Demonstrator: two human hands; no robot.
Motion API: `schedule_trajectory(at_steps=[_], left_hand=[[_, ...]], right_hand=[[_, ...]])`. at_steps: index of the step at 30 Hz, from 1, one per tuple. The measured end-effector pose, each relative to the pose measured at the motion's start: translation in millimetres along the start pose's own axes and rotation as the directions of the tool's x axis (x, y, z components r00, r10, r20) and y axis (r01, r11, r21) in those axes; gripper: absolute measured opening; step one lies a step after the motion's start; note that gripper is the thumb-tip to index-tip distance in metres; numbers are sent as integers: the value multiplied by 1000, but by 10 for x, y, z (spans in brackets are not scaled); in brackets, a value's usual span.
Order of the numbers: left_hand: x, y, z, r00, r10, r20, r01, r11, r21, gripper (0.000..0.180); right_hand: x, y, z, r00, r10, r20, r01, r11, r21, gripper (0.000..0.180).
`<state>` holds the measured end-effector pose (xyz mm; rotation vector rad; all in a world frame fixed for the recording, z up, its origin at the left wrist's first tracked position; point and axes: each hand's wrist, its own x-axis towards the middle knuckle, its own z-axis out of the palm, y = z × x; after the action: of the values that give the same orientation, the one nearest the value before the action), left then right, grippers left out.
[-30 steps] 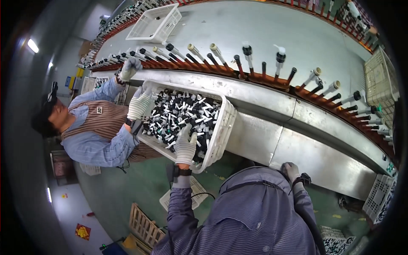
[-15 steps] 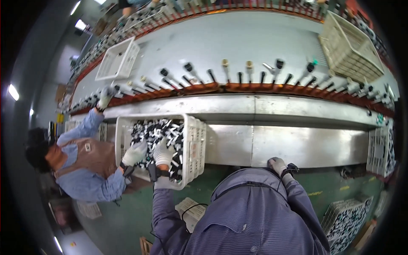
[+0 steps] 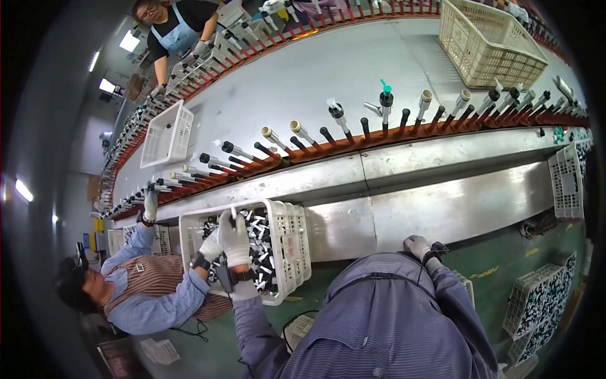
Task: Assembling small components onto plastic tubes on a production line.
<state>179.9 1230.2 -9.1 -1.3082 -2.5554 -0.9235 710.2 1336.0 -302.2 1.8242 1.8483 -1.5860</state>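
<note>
My left hand [image 3: 235, 243], in a white knit glove, is over a white plastic crate [image 3: 291, 252] heaped with small black-and-white plastic parts [image 3: 260, 243]. Its fingers close on one such part, whose pale tip shows between them. Gloved too, my right hand [image 3: 415, 245] rests at the near edge of a metal bench [image 3: 454, 215], fingers curled, with nothing visible in them. Beside my left hand, a co-worker's gloved hand [image 3: 213, 245] also reaches into the crate. That person's other hand [image 3: 150, 203] is at the row of upright pegs.
Beyond the bench runs a curved line of pegs [image 3: 366, 129], several bearing black, silver or cream parts. A white tray [image 3: 183, 136] and a cream crate [image 3: 483, 66] stand on the metal table. Another person [image 3: 180, 35] works at the far side. Filled crates [image 3: 536, 303] stand at lower right.
The view has shifted, and the crate and pegs appear lower on the left. My left hand has lifted from the heap with a part between its fingers. My right hand stays at the bench edge.
</note>
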Motion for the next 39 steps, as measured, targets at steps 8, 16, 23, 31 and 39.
schedule_trajectory(at_steps=[8, 16, 23, 31, 39], left_hand=[[1221, 1187, -30, 972, 185, 142, -160, 972, -173, 43], [1949, 823, 118, 925, 192, 329, -148, 977, -154, 44], [2242, 695, 25, 918, 94, 385, -109, 994, 17, 44], [2923, 188, 165, 756, 201, 623, -361, 922, 142, 35], [3258, -580, 178, 768, 18, 640, -384, 813, 438, 41]], right_hand=[[132, 49, 200, 998, -37, -49, 41, 995, 87, 33], [328, 103, 402, 993, 4, -120, 13, 990, 140, 32], [497, 73, 469, 979, 79, -185, -61, 993, 102, 32], [657, -93, 632, 966, 191, -176, -146, 959, 241, 31], [707, -587, 722, 957, 279, -77, -198, 826, 527, 19]])
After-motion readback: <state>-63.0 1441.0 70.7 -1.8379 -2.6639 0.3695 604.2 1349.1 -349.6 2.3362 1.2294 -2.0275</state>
